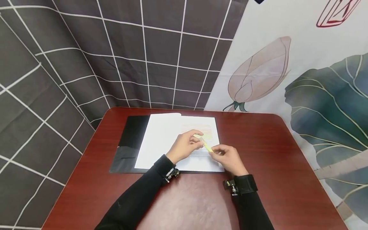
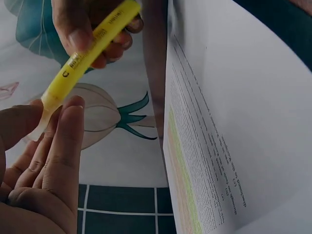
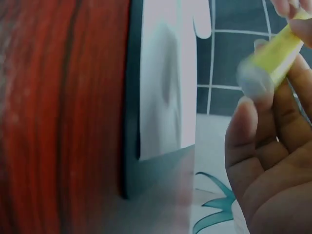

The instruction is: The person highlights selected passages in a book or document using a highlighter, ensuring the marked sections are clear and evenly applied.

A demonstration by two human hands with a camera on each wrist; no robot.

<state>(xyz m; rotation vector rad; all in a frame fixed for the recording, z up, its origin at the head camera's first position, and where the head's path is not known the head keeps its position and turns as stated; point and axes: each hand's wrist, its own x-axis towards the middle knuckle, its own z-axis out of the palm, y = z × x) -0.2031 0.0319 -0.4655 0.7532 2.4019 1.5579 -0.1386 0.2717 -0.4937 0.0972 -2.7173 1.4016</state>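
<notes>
A yellow highlighter (image 1: 206, 146) is held aslant over an open document between both hands. My left hand (image 1: 187, 145) pinches its pale translucent end between thumb and fingers, plainest in the left wrist view. The yellow barrel's other end is gripped by my right hand (image 1: 228, 158), thumb on one side and fingers on the other. Beneath the hands lies a printed page (image 1: 198, 164), its upper text striped with orange, yellow and green marks. White sheets (image 1: 158, 137) lie turned over on its left.
The papers sit in a black folder (image 1: 126, 156) whose cover spreads to the left. All of it rests on a reddish-brown table (image 1: 258, 137). Behind stand a dark gridded curtain (image 1: 129, 41) and a white cloth (image 1: 258, 38) with a flower print.
</notes>
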